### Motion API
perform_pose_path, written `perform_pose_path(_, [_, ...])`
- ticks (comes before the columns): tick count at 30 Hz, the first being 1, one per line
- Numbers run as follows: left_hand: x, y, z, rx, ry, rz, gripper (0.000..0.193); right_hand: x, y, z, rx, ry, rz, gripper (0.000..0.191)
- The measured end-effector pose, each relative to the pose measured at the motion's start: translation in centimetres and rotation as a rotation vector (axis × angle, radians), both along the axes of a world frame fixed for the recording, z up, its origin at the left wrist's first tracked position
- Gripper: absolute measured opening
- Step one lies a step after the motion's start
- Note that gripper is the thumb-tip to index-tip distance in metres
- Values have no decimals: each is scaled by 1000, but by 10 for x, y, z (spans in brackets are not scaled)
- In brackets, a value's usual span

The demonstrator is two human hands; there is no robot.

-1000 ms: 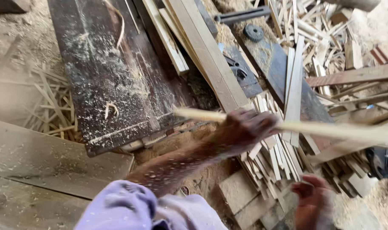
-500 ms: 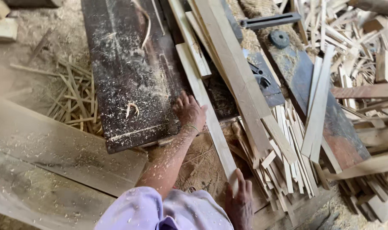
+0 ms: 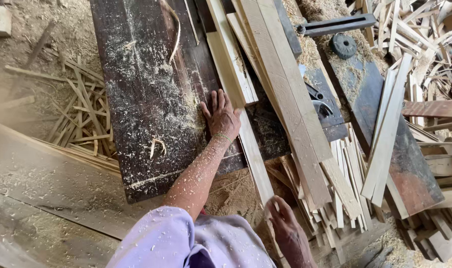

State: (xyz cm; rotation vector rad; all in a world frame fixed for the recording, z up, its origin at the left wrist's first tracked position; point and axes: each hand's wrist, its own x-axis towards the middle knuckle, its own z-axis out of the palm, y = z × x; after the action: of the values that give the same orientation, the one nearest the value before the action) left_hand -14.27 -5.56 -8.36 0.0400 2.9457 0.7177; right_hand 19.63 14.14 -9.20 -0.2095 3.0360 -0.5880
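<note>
My left hand (image 3: 221,115) lies flat, fingers spread, on a long pale wooden strip (image 3: 238,94) that runs along the dark, sawdust-covered saw table (image 3: 141,89). My right hand (image 3: 285,226) grips the near end of that same strip, low at the frame's bottom. My forearm is speckled with sawdust. Wider pale planks (image 3: 280,84) lie on the table just right of the strip.
A saw blade slot (image 3: 322,106) with a dark metal plate sits right of the planks. Offcut sticks (image 3: 350,198) are heaped at the table's near right and more lie at the far right (image 3: 424,34). Thin slats (image 3: 82,114) litter the ground at left, beside large boards (image 3: 52,183).
My left hand let go of the strip held crosswise in the air and now presses it flat on the table. My right hand slid along to grip its near end.
</note>
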Motion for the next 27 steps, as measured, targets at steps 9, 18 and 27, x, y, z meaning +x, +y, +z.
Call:
perform_pose_path(9, [-67, -14, -11, -35, 71, 39, 78, -102, -8, 35, 251, -16, 233, 47])
perform_pose_path(18, [16, -3, -21, 40, 9, -81, 92, -182, -25, 52, 354, -139, 249, 50])
perform_pose_path(27, [-34, -9, -18, 14, 20, -52, 86, -250, -48, 78, 380, -137, 301, 49])
